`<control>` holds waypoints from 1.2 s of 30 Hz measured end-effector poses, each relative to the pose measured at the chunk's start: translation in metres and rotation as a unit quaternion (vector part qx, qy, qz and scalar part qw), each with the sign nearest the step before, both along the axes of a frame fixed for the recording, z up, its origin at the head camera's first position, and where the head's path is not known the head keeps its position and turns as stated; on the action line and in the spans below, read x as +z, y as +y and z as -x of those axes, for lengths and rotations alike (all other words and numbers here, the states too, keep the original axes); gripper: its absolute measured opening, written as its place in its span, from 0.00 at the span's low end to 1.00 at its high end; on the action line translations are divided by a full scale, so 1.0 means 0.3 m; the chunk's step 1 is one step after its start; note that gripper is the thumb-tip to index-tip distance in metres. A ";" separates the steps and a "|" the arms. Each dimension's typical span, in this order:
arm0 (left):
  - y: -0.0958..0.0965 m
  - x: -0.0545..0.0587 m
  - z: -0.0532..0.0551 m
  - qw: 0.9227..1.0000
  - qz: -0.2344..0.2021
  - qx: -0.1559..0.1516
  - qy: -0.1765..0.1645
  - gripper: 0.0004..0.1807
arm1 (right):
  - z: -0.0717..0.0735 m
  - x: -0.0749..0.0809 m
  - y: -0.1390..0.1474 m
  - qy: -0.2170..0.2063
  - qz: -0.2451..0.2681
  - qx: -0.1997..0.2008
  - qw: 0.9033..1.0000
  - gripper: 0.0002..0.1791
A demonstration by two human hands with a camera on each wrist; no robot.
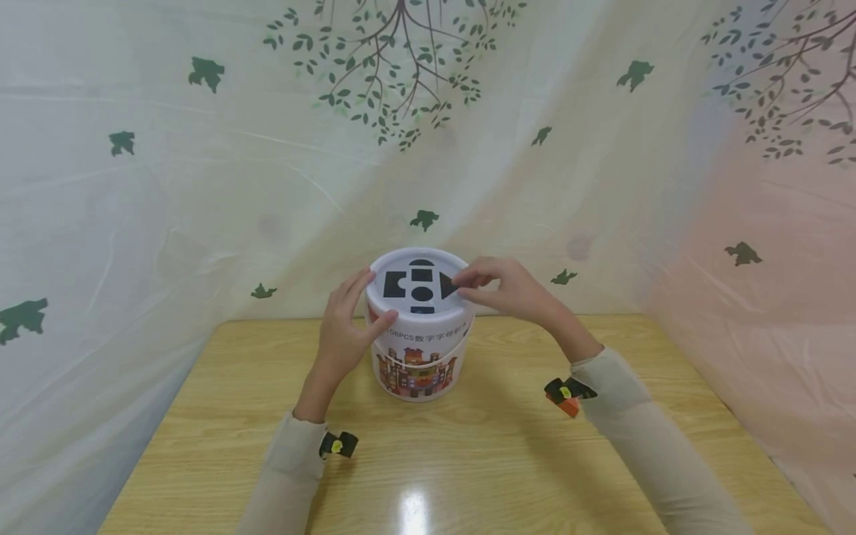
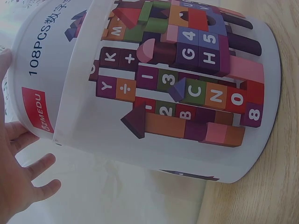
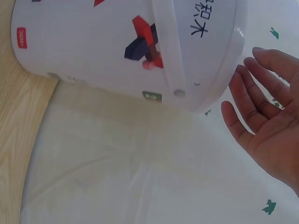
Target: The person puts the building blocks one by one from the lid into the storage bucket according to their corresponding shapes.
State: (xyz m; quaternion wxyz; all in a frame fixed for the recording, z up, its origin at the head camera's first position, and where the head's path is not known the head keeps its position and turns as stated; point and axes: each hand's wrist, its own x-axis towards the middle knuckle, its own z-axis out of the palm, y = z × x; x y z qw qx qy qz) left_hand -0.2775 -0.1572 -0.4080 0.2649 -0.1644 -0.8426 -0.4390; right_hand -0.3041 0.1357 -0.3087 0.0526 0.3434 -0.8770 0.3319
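A white bucket [image 1: 417, 371] with printed toy-block pictures stands upright on the table. Its white lid [image 1: 404, 303] has several shaped dark openings, among them a triangular opening [image 1: 446, 285]. My left hand [image 1: 344, 327] rests on the lid's left rim with thumb and fingers spread; in the left wrist view, some fingers [image 2: 43, 165] extend past the bucket's side. Over the lid's right edge, my right hand [image 1: 504, 288] has its thumb and fingertips at the triangular opening. The right wrist view shows its fingers [image 3: 245, 105] loosely bent, with no object visible between them.
The bucket stands toward the back of a wooden table [image 1: 428, 461]. Behind it hangs a pale curtain [image 1: 301, 186] with leaf and branch prints. A small orange-red piece [image 1: 568, 406] shows beside the right wrist camera; whether it lies on the table I cannot tell.
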 end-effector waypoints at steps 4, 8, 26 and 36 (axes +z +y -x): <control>0.000 -0.001 0.001 1.000 0.001 0.001 0.002 0.42 | 0.005 -0.004 0.041 0.010 -0.002 -0.005 1.000 0.14; 0.000 0.000 0.000 1.000 -0.001 -0.001 0.001 0.42 | 0.004 -0.008 0.080 0.008 -0.009 -0.017 1.000 0.14; -0.003 -0.015 -0.001 1.000 0.002 0.000 -0.006 0.42 | -0.009 -0.086 0.259 -0.014 -0.091 -0.040 0.995 0.13; -0.003 -0.010 0.000 1.000 -0.001 -0.001 -0.001 0.42 | -0.034 -0.128 0.375 -0.044 -0.153 -0.016 0.987 0.11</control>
